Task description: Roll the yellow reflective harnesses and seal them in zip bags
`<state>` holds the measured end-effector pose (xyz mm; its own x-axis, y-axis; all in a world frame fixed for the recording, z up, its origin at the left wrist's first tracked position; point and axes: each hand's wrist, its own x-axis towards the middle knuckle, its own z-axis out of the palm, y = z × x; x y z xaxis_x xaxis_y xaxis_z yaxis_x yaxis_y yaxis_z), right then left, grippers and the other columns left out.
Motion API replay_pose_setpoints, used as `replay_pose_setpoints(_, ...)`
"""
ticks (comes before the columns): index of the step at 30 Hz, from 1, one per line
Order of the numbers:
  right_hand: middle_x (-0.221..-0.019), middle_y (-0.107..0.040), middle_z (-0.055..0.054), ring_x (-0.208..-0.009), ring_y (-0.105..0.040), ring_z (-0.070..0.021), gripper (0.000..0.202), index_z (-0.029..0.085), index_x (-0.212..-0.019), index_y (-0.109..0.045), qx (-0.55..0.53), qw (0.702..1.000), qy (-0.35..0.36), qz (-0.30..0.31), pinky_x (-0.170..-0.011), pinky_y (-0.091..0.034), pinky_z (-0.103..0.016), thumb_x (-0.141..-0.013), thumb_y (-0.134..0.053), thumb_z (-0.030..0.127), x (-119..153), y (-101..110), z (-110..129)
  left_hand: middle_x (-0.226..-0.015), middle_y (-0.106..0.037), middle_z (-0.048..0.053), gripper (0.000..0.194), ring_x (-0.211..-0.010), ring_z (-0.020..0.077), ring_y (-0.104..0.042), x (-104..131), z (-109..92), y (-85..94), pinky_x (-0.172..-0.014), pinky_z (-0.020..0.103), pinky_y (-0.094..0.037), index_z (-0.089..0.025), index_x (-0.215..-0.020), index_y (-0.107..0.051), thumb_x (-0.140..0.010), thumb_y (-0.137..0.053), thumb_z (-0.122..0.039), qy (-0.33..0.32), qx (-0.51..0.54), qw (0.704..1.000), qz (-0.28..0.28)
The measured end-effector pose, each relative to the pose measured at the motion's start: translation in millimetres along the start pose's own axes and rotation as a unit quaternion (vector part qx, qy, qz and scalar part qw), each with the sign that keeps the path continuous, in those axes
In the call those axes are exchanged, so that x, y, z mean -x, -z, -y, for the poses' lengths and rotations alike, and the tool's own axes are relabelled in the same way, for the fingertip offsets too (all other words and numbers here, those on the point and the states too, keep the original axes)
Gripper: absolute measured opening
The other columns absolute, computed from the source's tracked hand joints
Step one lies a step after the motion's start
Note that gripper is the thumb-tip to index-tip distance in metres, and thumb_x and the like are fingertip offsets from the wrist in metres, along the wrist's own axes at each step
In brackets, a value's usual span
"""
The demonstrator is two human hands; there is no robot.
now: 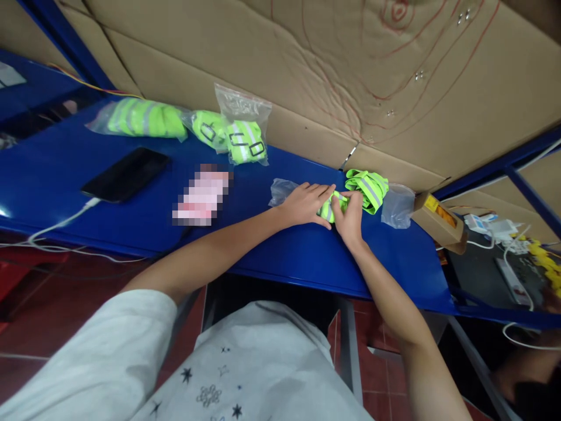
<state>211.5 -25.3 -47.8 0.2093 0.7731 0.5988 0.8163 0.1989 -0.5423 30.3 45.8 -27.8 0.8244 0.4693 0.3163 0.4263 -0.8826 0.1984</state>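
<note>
On the blue table (272, 251) a small folded bundle of neon-green fabric with a reflective strip (326, 209) lies between my hands. My left hand (307, 204) rests on its left side, palm down with fingers spread. Thumb and bent fingers of my right hand (349, 216) grip the bundle's right edge. Just behind my right hand sits another folded green bundle with a silver stripe (370, 190). A clear plastic bag (283, 192) lies partly behind my left wrist, and a second clear bag (398, 206) is to the right.
Bagged green bundles (146, 118) line the cardboard wall (307, 134) at back left. A black phone (127, 173) with a white cable lies left, beside a blurred pink item (201, 196). An open cardboard box (438, 221) stands right, near a power strip (512, 280).
</note>
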Motion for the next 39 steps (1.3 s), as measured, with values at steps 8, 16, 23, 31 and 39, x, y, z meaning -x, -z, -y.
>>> replay_pose_setpoints(8,-0.123,-0.058,-0.012,-0.124,-0.06,-0.0255,0.031,0.023,-0.118,-0.072,-0.044,0.992,0.059,0.101,-0.11,-0.052,-0.048,-0.105,-0.055,0.046,1.5,15.5,1.4,-0.172,-0.033,0.023,0.129,-0.159,0.0393,-0.036,-3.0,18.8,-0.1,-0.13,0.053,-0.025,-0.014,-0.171,-0.016,-0.078,-0.077,-0.079,0.054,0.137,0.983,0.107)
replay_pose_setpoints(16,-0.163,-0.041,-0.014,-0.153,-0.046,-0.0323,0.055,0.03,-0.152,-0.06,-0.027,0.958,0.155,0.239,-0.123,-0.048,-0.055,-0.102,-0.063,0.053,9.0,30.6,0.7,-0.162,-0.049,0.021,0.111,-0.151,0.0358,-0.047,3.0,29.1,12.6,-0.123,0.047,-0.038,-0.017,-0.163,-0.034,-0.078,-0.085,-0.067,0.006,0.169,0.978,0.126)
replay_pose_setpoints(23,-0.148,-0.054,-0.014,-0.13,-0.065,-0.0339,0.045,0.028,-0.132,-0.071,0.004,0.987,0.058,0.149,-0.089,-0.066,-0.047,-0.096,-0.07,0.054,22.8,16.1,14.1,-0.163,-0.043,0.03,0.119,-0.153,0.0413,-0.043,4.9,6.5,4.8,-0.124,0.053,-0.033,-0.008,-0.167,-0.023,-0.083,-0.08,-0.071,-0.014,0.03,0.997,0.063)
replay_pose_setpoints(31,-0.125,-0.062,-0.012,-0.125,-0.064,-0.029,0.047,0.024,-0.119,-0.07,-0.089,0.991,0.007,0.103,-0.11,-0.053,-0.049,-0.092,-0.071,0.063,11.5,9.4,3.4,-0.176,-0.018,0.027,0.137,-0.167,0.0383,-0.016,7.9,25.2,13.2,-0.134,0.061,-0.009,-0.014,-0.172,-0.001,-0.078,-0.078,-0.079,-0.026,0.028,0.995,0.088)
replay_pose_setpoints(39,-0.12,-0.065,-0.011,-0.113,-0.066,-0.0282,0.05,0.023,-0.121,-0.06,-0.105,0.991,-0.033,0.081,-0.1,-0.057,-0.048,-0.092,-0.072,0.061,18.2,8.2,7.0,-0.169,-0.035,0.029,0.109,-0.162,0.0369,-0.032,7.8,12.9,5.9,-0.135,0.056,-0.015,-0.001,-0.165,-0.027,-0.091,-0.073,-0.067,-0.036,-0.021,0.995,0.088)
